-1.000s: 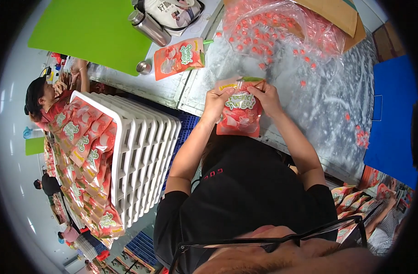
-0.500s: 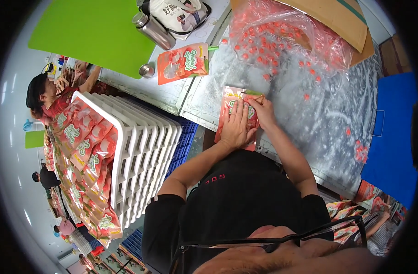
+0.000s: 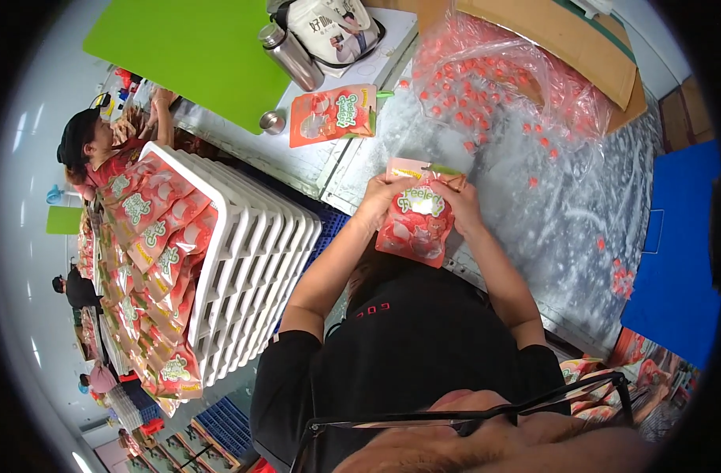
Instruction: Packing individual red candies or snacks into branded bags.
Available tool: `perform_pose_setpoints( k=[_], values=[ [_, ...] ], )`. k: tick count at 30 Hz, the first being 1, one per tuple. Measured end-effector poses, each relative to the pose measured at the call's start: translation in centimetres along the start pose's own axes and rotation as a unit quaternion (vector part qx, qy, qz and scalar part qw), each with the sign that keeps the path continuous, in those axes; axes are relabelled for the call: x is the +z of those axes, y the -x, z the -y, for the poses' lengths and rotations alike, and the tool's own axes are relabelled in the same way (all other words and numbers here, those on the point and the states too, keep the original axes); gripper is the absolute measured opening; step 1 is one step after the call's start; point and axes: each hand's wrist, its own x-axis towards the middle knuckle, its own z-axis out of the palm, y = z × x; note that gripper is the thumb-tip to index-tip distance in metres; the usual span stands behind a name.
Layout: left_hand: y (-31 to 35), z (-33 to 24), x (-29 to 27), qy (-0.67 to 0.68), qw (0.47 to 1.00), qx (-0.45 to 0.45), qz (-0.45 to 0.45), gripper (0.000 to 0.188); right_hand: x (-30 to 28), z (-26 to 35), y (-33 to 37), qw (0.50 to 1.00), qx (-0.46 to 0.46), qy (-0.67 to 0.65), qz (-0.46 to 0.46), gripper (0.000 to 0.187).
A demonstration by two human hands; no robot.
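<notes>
Between my hands is a red candy pouch (image 3: pixel 411 231), held up at the table's near edge with its printed front showing. My left hand (image 3: pixel 382 197) grips its upper left side, thumb on the front. On the upper right side my right hand (image 3: pixel 460 203) pinches it in the same way. The fingers behind the pouch are hidden. Beyond it, a second red pouch (image 3: pixel 329 118) lies flat on the white part of the table. Small red wrapped candies (image 3: pixel 475 102) spill from a clear plastic bag (image 3: pixel 526 67) at the far right.
Stacked white crates (image 3: pixel 254 260) stand at the left, the top one heaped with filled pouches (image 3: pixel 151 260). A steel flask (image 3: pixel 291 59), its cap (image 3: pixel 271 122) and a white bag (image 3: pixel 333 31) sit at the back. A cardboard box (image 3: pixel 565 35) and blue panel (image 3: pixel 680 252) bound the right.
My left hand was lying flat on the pouch; now it grips the left side. The pouch has been lifted and tilted, and both hands hold it near the top.
</notes>
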Motion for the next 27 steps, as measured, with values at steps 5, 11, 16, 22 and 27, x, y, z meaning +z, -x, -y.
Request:
perform_pose_setpoints(
  k=[5,11,16,22,27],
  values=[
    [0.2,-1.0,-0.5,0.028,0.998,-0.043,0.029,0.018,0.6,0.0,-0.4,1.000,0.014,0.015,0.004,0.022],
    [1.0,-1.8,-0.5,0.025,0.999,-0.004,0.028,0.021,0.5,-1.6,-1.7,0.998,0.012,0.051,0.024,0.018],
    [1.3,-1.0,-1.4,0.024,0.999,0.013,0.032,0.016,0.1,-0.9,-1.4,0.994,-0.048,0.098,0.020,0.009],
    [2.5,-1.5,-2.3,0.035,0.996,0.064,0.057,0.023,-0.5,-1.2,-2.0,0.996,-0.007,-0.042,0.080,0.011],
    [6.5,-6.1,-0.9,0.063,0.993,0.093,0.028,0.033,1.5,0.0,-3.7,0.989,-0.031,-0.023,0.144,0.017]
  ],
)
